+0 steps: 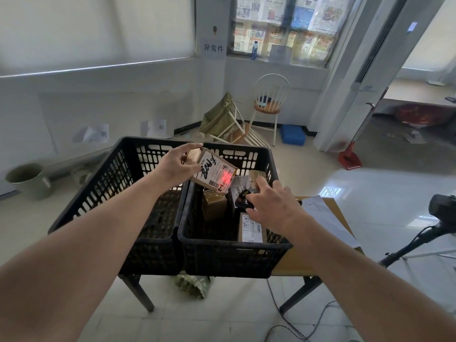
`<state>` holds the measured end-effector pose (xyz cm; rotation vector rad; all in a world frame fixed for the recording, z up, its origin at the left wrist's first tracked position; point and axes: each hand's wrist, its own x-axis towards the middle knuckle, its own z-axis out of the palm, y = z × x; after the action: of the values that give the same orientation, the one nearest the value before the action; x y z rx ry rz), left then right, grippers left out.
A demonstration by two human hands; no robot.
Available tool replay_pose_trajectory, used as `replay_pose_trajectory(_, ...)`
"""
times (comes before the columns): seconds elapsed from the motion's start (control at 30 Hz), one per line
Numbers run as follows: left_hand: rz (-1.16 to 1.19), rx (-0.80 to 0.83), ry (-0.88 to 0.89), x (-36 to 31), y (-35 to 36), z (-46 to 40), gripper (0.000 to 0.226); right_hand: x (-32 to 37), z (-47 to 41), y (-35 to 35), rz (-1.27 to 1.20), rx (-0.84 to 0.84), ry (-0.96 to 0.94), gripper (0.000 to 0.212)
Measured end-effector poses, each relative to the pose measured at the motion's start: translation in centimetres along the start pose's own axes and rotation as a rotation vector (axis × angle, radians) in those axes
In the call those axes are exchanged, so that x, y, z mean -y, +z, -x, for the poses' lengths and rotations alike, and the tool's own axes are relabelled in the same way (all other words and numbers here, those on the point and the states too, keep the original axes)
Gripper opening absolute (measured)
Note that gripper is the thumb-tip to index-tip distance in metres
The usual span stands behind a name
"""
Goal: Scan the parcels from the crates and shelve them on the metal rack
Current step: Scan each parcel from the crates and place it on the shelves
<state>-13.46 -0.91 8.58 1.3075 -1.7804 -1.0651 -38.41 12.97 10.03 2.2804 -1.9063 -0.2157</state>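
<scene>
The left hand (176, 166) has its grip clamped on a small taped parcel (209, 172), held tilted above the divide between the two black crates, label up, a red scanner glow on the barcode. The right hand (274, 206) curls around a black handheld scanner (243, 199) over the right crate (234, 253), which holds more parcels. The left crate (116, 191) sits touching it on a wooden surface (293, 262), with tiled floor beyond the right crate.
</scene>
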Motion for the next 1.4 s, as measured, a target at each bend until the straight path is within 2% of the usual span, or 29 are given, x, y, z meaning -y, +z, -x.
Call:
replay_pose_trajectory(0.27, -0.034, -0.066, 0.006, -2.1, 1.1, 2.8, 0.062, -1.8, 1.7, 0.0, -0.064, -0.017, -0.015, 0.038)
replay_pose_trajectory(0.53, -0.068, -0.23, -0.051, -4.1, 3.8, 7.0, 0.062, -5.3, 3.6, 0.6, -0.155, -0.048, -0.132, 0.038)
replay_pose_trajectory(0.6, -0.047, -0.277, -0.063, -4.7, 4.5, 8.3, 0.066, -6.3, 3.8, 1.0, -0.272, -0.064, -0.14, 0.041)
replay_pose_trajectory(0.7, 0.041, -0.358, -0.084, -5.8, 5.4, 10.4, 0.071, -7.2, 3.7, 1.3, -0.573, -0.087, -0.1, 0.046)
replay_pose_trajectory(0.8, 0.182, -0.437, -0.093, -6.9, 5.8, 12.6, 0.057, -6.8, 3.5, 0.9, -0.931, -0.11, -0.024, 0.039)
replay_pose_trajectory(0.9, 0.26, -0.483, -0.094, -8.1, 5.6, 15.1, 0.043, -5.0, 3.5, -0.5, -1.255, -0.093, 0.057, 0.027)
replay_pose_trajectory(1.03, 0.327, -0.549, -0.083, -9.6, 4.6, 19.2, 0.046, -0.8, 3.9, -2.6, -1.523, -0.075, 0.08, 0.027)
replay_pose_trajectory(1.23, 0.351, -0.643, -0.101, -11.1, 1.2, 27.4, 0.048, 7.5, 5.9, -6.3, -1.781, -0.178, 0.013, 0.034)
replay_pose_trajectory(1.4, 0.379, -0.72, -0.137, -11.2, -1.6, 35.7, 0.05, 15.1, 10.7, -9.6, -1.849, -0.197, -0.138, 0.034)
